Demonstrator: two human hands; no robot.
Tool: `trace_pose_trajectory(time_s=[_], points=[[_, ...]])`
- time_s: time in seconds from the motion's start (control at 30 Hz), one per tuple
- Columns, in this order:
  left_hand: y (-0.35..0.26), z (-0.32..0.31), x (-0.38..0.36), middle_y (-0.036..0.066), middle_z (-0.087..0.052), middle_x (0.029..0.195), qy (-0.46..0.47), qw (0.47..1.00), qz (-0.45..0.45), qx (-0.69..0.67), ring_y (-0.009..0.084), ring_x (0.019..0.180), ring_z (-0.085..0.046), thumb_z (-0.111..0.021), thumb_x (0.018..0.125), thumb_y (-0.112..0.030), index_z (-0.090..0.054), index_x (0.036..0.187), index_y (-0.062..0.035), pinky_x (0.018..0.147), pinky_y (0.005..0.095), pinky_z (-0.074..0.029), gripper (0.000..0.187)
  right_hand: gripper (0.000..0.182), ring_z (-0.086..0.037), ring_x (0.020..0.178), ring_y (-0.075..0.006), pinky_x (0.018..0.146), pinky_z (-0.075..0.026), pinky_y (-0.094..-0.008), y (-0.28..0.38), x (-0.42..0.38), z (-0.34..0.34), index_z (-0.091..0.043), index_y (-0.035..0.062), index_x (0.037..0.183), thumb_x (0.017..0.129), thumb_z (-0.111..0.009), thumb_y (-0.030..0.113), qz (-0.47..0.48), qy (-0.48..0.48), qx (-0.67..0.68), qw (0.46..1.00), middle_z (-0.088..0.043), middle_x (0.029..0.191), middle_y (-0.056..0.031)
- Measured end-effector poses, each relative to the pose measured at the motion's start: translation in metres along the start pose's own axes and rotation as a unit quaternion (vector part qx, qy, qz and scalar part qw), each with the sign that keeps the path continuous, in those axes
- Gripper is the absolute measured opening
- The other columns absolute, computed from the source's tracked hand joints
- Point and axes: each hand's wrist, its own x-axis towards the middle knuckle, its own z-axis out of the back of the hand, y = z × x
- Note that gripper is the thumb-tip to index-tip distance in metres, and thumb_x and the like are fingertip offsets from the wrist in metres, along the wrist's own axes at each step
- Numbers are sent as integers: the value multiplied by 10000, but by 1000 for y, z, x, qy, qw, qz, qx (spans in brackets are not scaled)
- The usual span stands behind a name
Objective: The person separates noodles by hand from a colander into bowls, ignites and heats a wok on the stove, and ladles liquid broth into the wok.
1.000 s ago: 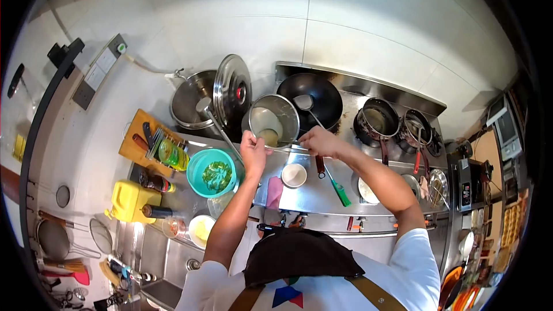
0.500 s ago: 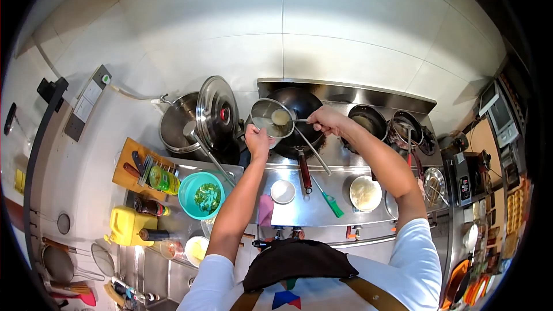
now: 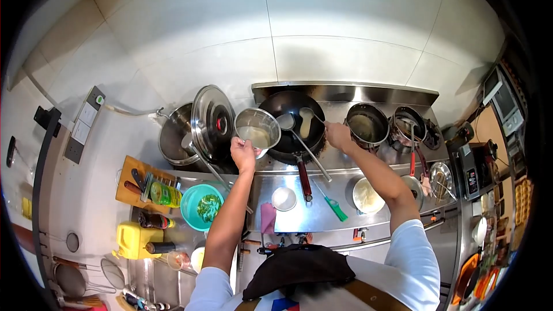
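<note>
My left hand (image 3: 245, 154) grips the near rim of a steel mixing bowl (image 3: 257, 128), which has pale, milky batter in its bottom and is held tilted at the wok's left side. In my right hand (image 3: 338, 137) is the handle of a small ladle (image 3: 306, 113), fingers closed around it. The ladle is over the black wok (image 3: 276, 102), and a pale streak of batter shows just below its cup. A second, long-handled ladle (image 3: 312, 154) lies in the wok, its handle crossing the near rim beside the wok's wooden handle (image 3: 303, 179).
Right of the wok stand a dark pot (image 3: 377, 120) and a smaller saucepan (image 3: 408, 116). Left is a large pot with a leaning lid (image 3: 214, 118). On the counter are a white bowl (image 3: 284, 198), green brush (image 3: 335, 208), pale-filled bowl (image 3: 368, 196) and turquoise bowl (image 3: 189, 210).
My right hand has carried the small ladle from over the mixing bowl rightward to over the wok. The mixing bowl has shifted left, away from the wok's middle.
</note>
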Motion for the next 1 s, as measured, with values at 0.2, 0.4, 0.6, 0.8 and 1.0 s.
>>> trace_pose_trajectory(time_s=[0.2,0.4,0.6,0.8,1.0], points=[[-2,8,-1,85,-509,582,16,1000,-19,9,190,431,-574,-478,838,22,-346,778,-76,392,276,-489,175,434,-635,714,-355,606,-511,-443,0,-23,-7,-488,132,1267,833,-488,110,29,-47,-95,994,-611,863,-181],[-3,2,2,97,-523,592,14,999,-30,15,189,451,-582,-483,840,9,-373,764,-64,378,265,-473,152,454,-639,721,-352,608,-516,-426,1,-28,-12,-498,126,1278,825,-506,111,4,-90,-56,994,-608,860,-185],[-6,-2,-5,89,-515,591,15,1000,-7,5,190,452,-577,-483,830,18,-395,760,-52,388,278,-495,132,329,-623,614,-284,504,-478,-375,-15,-12,-38,-610,69,1145,832,-509,97,11,-223,130,966,-601,674,-147],[-5,2,-10,92,-510,587,22,1000,12,-3,200,446,-583,-486,822,29,-376,752,-62,394,287,-516,160,354,-333,427,-58,361,-240,-203,12,-25,30,-511,-23,1233,916,-464,130,-278,48,659,697,-457,602,30],[-3,17,-23,88,-512,592,27,998,14,-52,205,448,-586,-494,833,16,-367,766,-72,389,288,-513,169,320,-342,420,-49,366,-246,-210,98,-53,75,-565,24,1193,923,-509,186,-146,191,591,770,-451,564,37]])
